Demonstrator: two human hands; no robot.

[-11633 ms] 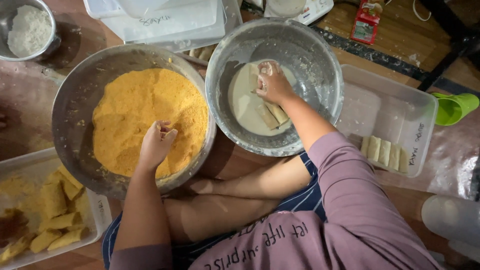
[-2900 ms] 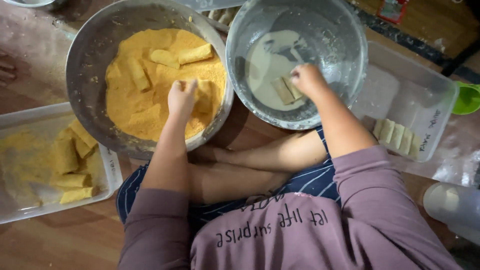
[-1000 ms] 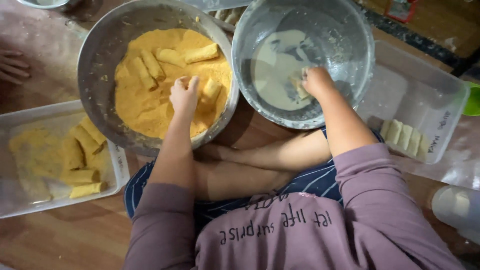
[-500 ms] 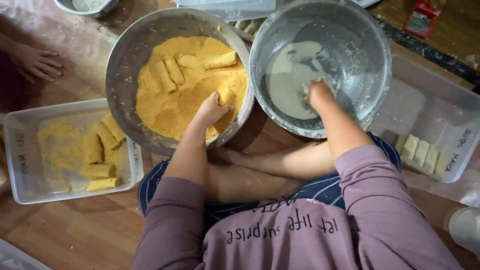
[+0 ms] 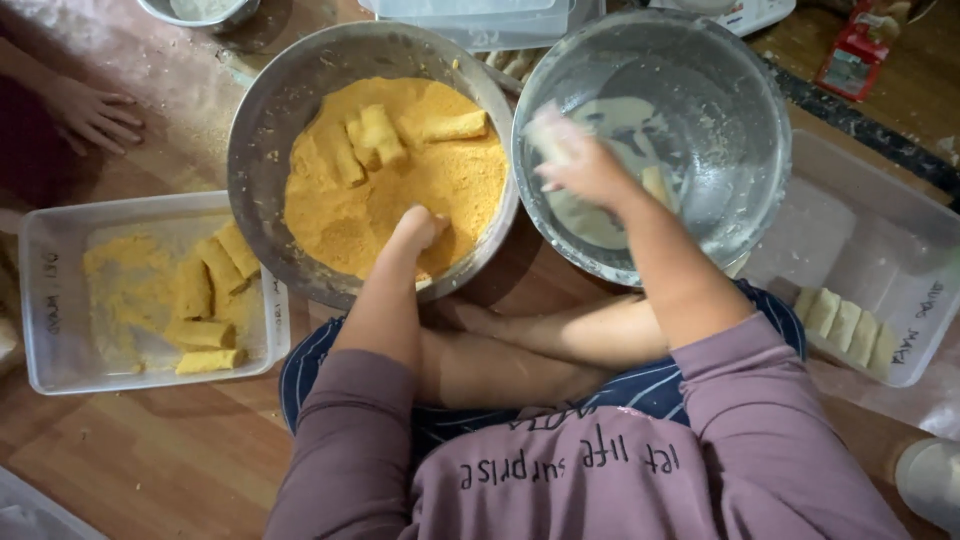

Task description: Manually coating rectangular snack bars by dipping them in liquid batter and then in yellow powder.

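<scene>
From the head camera, the person sits cross-legged on the floor with two metal bowls set side by side within reach, one for each hand. The left hand [image 5: 418, 228] is sunk into the crumbs [image 5: 400, 180] of the left bowl [image 5: 262, 130], fingers curled and half buried; whether they clasp anything, I cannot tell. Several coated rolls [image 5: 362, 135] lie on top of the crumbs, beyond that hand. The right hand [image 5: 580, 165] hovers inside the right bowl [image 5: 740, 100], over the pale batter [image 5: 600, 215], pinching a blurred, batter-covered roll [image 5: 545, 130] at its fingertips — the wet work kept apart from the dry.

A tray [image 5: 40, 300] on the left holds finished rolls [image 5: 205, 290] in loose crumbs; a tray [image 5: 900, 260] on the right holds plain rolls [image 5: 845, 325] in a row — so pieces pass right to left. Another person's hand [image 5: 95, 115] rests flat at the upper left.
</scene>
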